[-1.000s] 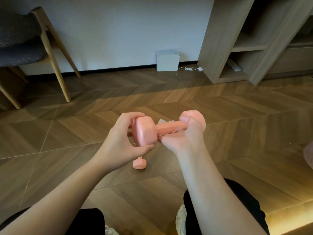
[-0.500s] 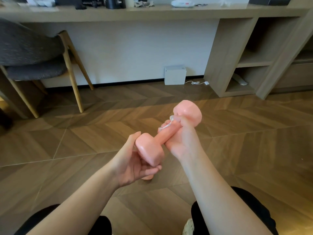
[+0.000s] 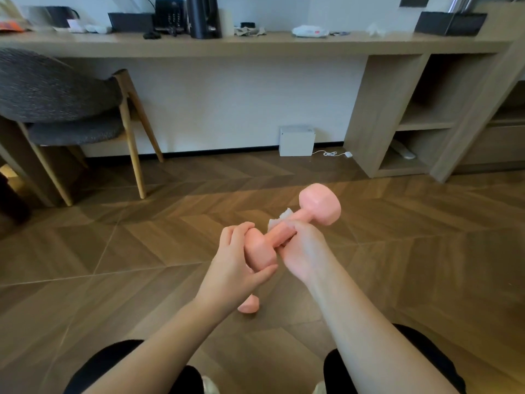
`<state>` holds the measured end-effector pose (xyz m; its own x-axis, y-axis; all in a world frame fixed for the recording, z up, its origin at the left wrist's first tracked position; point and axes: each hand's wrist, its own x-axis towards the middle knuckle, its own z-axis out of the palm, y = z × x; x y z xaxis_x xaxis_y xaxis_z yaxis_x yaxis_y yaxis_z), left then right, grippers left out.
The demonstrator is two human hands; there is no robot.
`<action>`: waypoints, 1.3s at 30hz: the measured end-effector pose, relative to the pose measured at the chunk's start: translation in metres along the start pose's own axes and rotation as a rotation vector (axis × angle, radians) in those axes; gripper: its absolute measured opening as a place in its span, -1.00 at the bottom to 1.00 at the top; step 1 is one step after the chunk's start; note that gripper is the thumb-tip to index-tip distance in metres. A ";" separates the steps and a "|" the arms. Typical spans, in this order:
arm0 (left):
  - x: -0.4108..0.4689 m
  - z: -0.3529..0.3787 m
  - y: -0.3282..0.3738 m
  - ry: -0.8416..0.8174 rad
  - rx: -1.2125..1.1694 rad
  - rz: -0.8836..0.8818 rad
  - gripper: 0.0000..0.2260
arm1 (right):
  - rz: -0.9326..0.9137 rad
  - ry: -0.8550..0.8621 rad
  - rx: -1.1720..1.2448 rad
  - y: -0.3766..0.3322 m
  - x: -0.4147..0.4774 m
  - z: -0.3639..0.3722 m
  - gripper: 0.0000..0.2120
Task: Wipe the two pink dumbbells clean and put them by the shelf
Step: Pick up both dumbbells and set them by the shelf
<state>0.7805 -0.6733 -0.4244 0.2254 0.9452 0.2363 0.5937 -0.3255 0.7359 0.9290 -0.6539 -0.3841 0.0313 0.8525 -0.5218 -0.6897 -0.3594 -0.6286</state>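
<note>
Hands busy wiping, so task looks early: nothing sits by the wooden shelf unit (image 3: 369,115) yet. Left hand (image 3: 235,268), well short of the shelf, cups the near head of a pink dumbbell (image 3: 321,204). Right hand (image 3: 304,251) grips its bar w/ a white tissue (image 3: 279,220) bunched under the fingers. 2nd pink dumbbell (image 3: 250,305) lies on the floor (image 3: 142,251), farther from the shelf, mostly hidden.
</note>
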 end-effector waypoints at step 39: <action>0.145 0.286 -0.389 -0.631 0.100 -0.959 -0.71 | 0.496 0.426 -1.076 0.172 0.422 -0.237 -0.57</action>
<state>0.8031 -0.4167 -0.8580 -0.0222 0.6336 -0.7733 0.7821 0.4928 0.3814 0.9948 -0.4458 -0.8491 0.3067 0.4192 -0.8545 0.2371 -0.9031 -0.3580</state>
